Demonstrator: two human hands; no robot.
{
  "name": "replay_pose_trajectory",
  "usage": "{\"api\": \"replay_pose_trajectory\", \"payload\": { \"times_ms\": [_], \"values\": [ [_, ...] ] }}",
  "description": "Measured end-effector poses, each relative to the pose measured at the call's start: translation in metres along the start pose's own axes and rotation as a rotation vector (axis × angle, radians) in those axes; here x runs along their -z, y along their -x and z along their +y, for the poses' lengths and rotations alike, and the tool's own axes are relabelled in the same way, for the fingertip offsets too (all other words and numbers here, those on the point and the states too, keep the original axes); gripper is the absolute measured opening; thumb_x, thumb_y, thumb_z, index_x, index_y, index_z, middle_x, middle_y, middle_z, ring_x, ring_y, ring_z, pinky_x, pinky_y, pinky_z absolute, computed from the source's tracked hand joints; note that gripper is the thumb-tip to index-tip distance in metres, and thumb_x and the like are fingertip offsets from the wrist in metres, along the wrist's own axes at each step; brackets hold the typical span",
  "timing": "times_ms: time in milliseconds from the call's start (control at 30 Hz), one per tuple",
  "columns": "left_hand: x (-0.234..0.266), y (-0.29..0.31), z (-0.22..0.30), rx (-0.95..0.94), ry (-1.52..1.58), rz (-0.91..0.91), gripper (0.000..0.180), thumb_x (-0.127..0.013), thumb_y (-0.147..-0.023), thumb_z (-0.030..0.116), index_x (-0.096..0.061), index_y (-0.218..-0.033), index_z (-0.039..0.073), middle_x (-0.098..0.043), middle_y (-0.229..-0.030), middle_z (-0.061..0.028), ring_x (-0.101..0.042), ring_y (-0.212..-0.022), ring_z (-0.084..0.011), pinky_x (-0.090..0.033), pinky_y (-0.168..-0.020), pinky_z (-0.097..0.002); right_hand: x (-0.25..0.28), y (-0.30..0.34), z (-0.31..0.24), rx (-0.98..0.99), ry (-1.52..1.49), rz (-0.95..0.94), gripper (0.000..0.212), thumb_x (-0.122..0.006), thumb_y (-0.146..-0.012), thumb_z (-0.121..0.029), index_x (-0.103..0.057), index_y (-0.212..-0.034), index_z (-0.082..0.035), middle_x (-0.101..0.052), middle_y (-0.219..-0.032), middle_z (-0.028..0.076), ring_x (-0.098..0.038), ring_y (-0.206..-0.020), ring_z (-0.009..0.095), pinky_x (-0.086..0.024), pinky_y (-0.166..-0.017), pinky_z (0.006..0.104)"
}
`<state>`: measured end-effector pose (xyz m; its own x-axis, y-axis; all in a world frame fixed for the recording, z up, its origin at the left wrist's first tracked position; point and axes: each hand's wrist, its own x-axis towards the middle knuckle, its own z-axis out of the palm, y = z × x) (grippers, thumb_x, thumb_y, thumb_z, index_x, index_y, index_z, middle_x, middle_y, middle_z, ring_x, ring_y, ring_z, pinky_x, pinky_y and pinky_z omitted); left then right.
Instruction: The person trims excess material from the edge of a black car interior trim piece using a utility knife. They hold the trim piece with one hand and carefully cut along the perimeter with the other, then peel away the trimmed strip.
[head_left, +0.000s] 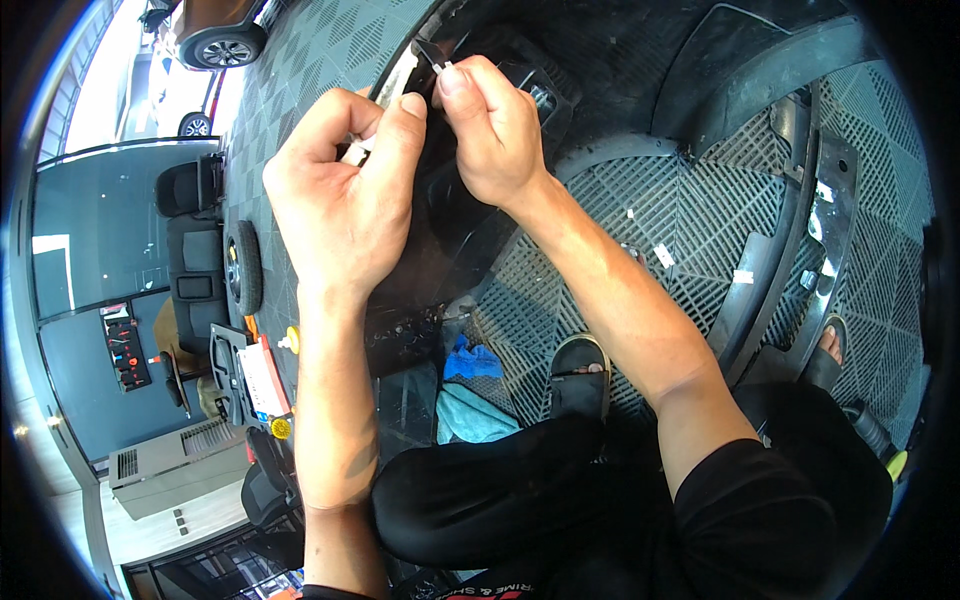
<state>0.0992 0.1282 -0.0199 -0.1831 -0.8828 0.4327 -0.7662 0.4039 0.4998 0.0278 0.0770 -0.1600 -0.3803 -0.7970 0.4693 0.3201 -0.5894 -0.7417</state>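
Note:
My left hand (pixel 348 195) is closed at the edge of a large black car panel (pixel 610 70), which looks like a bumper. Its thumb presses near a pale strip (pixel 398 84) that runs along this edge. Close beside it, my right hand (pixel 500 135) pinches a small knife (pixel 432 54) with a dark blade and a light-coloured end. The blade's tip is next to the upper end of the pale strip; I cannot tell if they touch. My right fingers hide most of the knife's handle. Both hands are nearly together at the top middle.
Grey grid floor tiles (pixel 640 220) lie below, with small white scraps on them. A blue cloth (pixel 472 360) and a teal cloth (pixel 475 415) are near my sandalled foot (pixel 580 380). Another black car part (pixel 780 290) lies at the right. Tool cases, car seats and cars stand at the left.

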Motion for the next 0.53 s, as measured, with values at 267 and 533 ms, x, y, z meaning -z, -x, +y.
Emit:
{"api": "replay_pose_trajectory", "payload": {
  "times_ms": [267, 533],
  "values": [
    [0.000, 0.000, 0.000, 0.017, 0.026, 0.005, 0.028, -0.074, -0.090, 0.011, -0.056, -0.071, 0.000, -0.053, -0.065, 0.0041, -0.043, -0.064, -0.0032, -0.037, -0.056, -0.0227, 0.003, -0.001, -0.008, -0.007, 0.134, -0.020, 0.032, -0.058, -0.105, -0.029, -0.064, -0.090, -0.002, -0.064, -0.068, 0.014, -0.064, -0.060, 0.024, -0.049, -0.056, 0.0346],
    [0.000, 0.000, -0.005, -0.025, -0.021, 0.017, 0.029, -0.074, -0.089, 0.012, -0.055, -0.070, 0.000, -0.054, -0.065, 0.0016, -0.043, -0.064, -0.0047, -0.038, -0.056, -0.0241, 0.008, 0.004, -0.005, -0.021, 0.113, -0.023, 0.029, -0.061, -0.103, -0.030, -0.065, -0.089, -0.005, -0.065, -0.071, 0.014, -0.067, -0.064, 0.028, -0.050, -0.058, 0.0368]
  ]
}}
